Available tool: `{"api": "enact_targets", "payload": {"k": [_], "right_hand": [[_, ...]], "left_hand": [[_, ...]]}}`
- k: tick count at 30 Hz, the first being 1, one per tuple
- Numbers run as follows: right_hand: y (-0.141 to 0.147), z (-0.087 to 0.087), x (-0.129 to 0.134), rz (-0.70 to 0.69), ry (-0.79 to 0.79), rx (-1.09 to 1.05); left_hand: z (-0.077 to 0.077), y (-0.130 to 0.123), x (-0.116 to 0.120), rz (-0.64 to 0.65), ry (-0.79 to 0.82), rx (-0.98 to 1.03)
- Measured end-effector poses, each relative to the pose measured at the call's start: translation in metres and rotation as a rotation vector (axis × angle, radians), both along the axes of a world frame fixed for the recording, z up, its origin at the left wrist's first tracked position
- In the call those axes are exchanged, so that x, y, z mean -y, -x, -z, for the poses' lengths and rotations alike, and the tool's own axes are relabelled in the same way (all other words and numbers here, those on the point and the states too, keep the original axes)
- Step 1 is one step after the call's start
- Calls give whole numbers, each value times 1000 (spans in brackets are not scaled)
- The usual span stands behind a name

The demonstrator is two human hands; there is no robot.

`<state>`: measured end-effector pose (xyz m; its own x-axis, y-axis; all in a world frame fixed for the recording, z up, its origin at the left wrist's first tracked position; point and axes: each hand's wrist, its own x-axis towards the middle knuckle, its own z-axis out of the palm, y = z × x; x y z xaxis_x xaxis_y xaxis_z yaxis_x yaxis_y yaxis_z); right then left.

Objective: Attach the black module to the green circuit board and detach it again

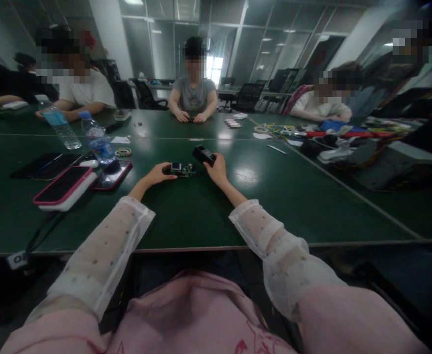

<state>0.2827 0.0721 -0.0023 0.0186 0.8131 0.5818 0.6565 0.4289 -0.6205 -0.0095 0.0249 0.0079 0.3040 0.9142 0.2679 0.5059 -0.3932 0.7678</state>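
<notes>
Between the thumb and fingers of my left hand [159, 173] is a small green circuit board [186, 170] with a little screen at its left end. My right hand [218, 169] grips a black rectangular casing [204, 155], tilted and held just above and to the right of the board. A narrow gap separates the two parts. Both hands are over the middle of the green table [186, 211]. My right palm hides the lower end of the casing.
Left of my hands lie phones, one a red-edged phone [66, 184] on a white block, and two plastic bottles, the nearer a blue-capped bottle [103, 147]. Right are a pen [277, 149], tangled cables [275, 130] and a grey metal box [404, 160]. Several people sit around the table.
</notes>
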Motion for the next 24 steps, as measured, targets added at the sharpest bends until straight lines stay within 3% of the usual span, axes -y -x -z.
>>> {"api": "enact_targets", "payload": {"k": [5, 15, 24], "right_hand": [[4, -8, 2, -82, -65, -93], [24, -18, 15, -476, -62, -36], [18, -26, 23, -551, 10, 54]], "left_hand": [[0, 0, -1, -19, 1, 0], [2, -1, 0, -18, 65, 55], [-5, -5, 5, -59, 101, 57]]}}
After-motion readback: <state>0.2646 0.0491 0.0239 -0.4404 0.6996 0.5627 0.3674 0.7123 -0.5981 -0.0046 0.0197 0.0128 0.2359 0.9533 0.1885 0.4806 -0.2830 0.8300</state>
